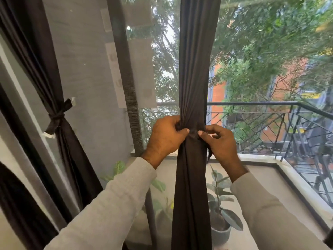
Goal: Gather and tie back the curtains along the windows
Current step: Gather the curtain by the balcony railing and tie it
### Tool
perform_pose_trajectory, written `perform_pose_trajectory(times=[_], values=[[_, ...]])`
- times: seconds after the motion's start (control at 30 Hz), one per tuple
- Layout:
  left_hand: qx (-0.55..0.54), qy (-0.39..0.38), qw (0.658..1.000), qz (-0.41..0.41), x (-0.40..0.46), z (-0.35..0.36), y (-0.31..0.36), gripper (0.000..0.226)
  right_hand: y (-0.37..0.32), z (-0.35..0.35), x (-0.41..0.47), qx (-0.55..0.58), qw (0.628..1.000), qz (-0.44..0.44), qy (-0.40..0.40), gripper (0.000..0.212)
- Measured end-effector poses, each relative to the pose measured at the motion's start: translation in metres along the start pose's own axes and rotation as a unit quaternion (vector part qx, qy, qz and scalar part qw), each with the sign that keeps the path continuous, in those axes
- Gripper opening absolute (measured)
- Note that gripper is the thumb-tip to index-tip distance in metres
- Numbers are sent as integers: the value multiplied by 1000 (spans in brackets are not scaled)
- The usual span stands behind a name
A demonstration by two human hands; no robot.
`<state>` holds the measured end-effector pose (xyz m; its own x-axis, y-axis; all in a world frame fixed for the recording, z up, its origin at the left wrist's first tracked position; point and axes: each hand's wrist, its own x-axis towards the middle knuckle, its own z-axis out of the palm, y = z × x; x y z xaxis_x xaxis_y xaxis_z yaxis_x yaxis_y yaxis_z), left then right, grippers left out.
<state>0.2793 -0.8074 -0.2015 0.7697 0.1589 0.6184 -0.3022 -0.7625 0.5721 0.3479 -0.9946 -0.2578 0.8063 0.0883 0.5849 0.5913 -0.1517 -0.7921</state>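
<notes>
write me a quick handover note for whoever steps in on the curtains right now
Left hand: grips the gathered middle curtain at its bunched waist.
Right hand: pinches dark fabric at the same spot, apparently the tie.
Done: left curtain is gathered and knotted with its tie-back.
Left: finish the knot on the middle curtain; no finished knot is visible there. Keep the left grip until it holds.
</notes>
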Motion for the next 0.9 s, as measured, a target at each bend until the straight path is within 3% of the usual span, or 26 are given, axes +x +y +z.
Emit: perform_pose_trajectory(times=[0.07,0.17,0.3,0.4,0.5,0.63,0.73,0.83,0.9], values=[[36,46,998,-2,-3,3,2,18,-5,3,-11,-41,997,-44,48,10],[50,89,995,8,-10,10,9,19,-11,13,-29,-64,986,-145,50,12],[6,62,998,9,-12,19,9,19,-5,17,-40,-94,975,-200,27,25],[-49,8,999,7,-13,18,10,28,-1,8,-43,-85,979,-181,28,38],[-85,-42,996,-3,-9,16,10,33,4,-3,-44,-50,991,-118,25,28],[-110,-37,993,-23,-5,21,9,33,4,-11,-48,42,999,-10,-9,21],[-167,-82,982,-19,-6,24,11,20,-3,-16,-53,53,998,-13,-28,22],[-277,-148,949,-21,-3,21,10,5,5,-28,-47,14,999,-12,-28,26],[-290,-136,946,-48,-1,20,8,16,8,-38,-40,21,998,-6,-56,28]])
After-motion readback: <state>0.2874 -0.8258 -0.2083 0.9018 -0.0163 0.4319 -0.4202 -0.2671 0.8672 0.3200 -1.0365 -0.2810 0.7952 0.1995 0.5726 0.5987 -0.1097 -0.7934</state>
